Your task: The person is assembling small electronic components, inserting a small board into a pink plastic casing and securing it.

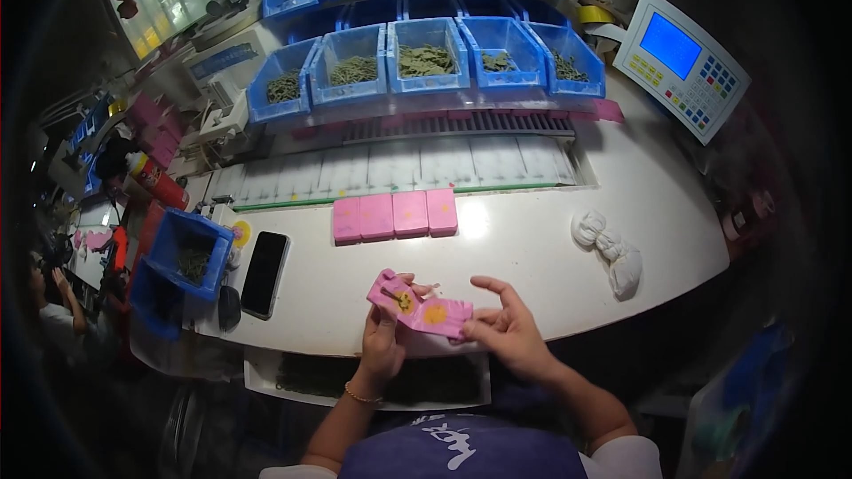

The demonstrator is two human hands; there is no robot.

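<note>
Over the front edge of the white worktable, I hold a pink two-part mold, its halves spread apart like an opened book. Each half bears a yellowish patch, and a small dark piece lies on the left half. My left hand is closed around the left half from below, with part of its fingers hidden behind it. Thumb and fingers of my right hand pinch the outer end of the right half, while its index finger stretches out above. Beyond the hands stand several similar pink blocks in a row.
Blue bins with greenish pieces rise in tiers at the back. A knotted white cloth pouch lies right; a phone and more blue bins are left. A control panel stands far right. Another person is at far left.
</note>
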